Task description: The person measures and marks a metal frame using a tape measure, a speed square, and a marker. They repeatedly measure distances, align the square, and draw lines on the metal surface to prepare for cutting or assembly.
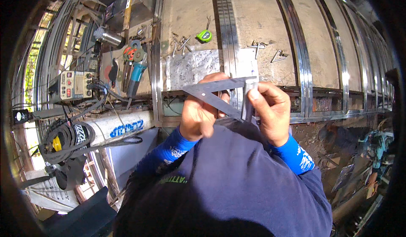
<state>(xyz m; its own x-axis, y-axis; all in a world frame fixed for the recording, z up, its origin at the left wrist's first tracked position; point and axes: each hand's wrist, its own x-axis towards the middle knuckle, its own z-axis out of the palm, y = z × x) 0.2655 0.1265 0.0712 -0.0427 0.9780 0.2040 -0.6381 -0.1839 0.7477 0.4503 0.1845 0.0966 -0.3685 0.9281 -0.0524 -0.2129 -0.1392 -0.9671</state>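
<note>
A dark, flat triangular metal square (204, 94) with an open middle and a silver bar along its right side is held up in front of my chest. My right hand (272, 110) pinches the silver bar between thumb and fingers. My left hand (195, 116) is curled behind the square's pointed left end; some fingers show above it and through its opening, while the thumb stands off its face. Beyond my hands, a printed paper sheet (190, 70) lies on the workbench (186, 13). Short bent metal rods (185, 43) and a green tape measure (204, 36) rest further back.
Shiny metal tubes (292, 21) run across the bench. At left are a teal angle grinder (137, 74), a steel cup (109, 37), a hammer (128, 10) and a power unit (72, 86) with cables. A white cylinder (118, 127) lies below. Another person (380, 148) is at far right.
</note>
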